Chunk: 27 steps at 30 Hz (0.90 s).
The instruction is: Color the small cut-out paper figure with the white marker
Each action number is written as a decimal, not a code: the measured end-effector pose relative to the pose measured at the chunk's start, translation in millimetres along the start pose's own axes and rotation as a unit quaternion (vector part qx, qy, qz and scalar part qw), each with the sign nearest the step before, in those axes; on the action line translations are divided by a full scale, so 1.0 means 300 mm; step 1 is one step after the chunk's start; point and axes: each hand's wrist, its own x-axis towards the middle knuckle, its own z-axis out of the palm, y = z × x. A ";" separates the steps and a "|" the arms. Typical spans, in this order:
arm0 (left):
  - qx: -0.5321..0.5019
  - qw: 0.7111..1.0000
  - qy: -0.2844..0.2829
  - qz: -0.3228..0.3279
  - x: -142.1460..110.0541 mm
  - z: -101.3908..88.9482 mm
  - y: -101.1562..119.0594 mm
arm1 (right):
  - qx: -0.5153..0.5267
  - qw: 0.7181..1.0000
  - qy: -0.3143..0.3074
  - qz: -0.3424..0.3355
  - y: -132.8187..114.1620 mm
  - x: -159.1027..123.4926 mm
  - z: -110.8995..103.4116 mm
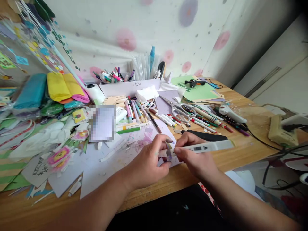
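My right hand (194,154) is closed around a white marker (214,146), which points left, its thick end sticking out to the right over the table edge. My left hand (150,160) is closed too, fingers curled by the marker's left end. Between its fingertips shows a small whitish piece (163,153); whether that is a cap or a scrap of paper I cannot tell. Beneath the hands lies a white sheet (127,150) with pink and purple stains. Just beyond the right hand rests a black-handled knife (207,135).
Scissors (179,109) and many loose markers (134,110) lie behind my hands. A white box (130,88) holds pens and clear sticks. At right are a glue gun (232,114) and a power strip (281,131). Paper flowers (60,157) and scraps cover the left.
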 end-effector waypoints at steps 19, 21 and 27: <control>-0.079 0.993 0.081 -0.036 -0.015 -0.017 0.001 | -0.231 0.942 0.122 -0.210 0.019 -0.032 -0.043; -0.063 0.995 0.066 -0.029 -0.014 -0.012 0.002 | -0.373 0.877 0.110 -0.283 0.010 -0.026 -0.062; -0.010 0.993 0.081 -0.084 -0.021 0.041 0.024 | -0.566 0.781 0.077 -0.252 -0.016 0.043 -0.010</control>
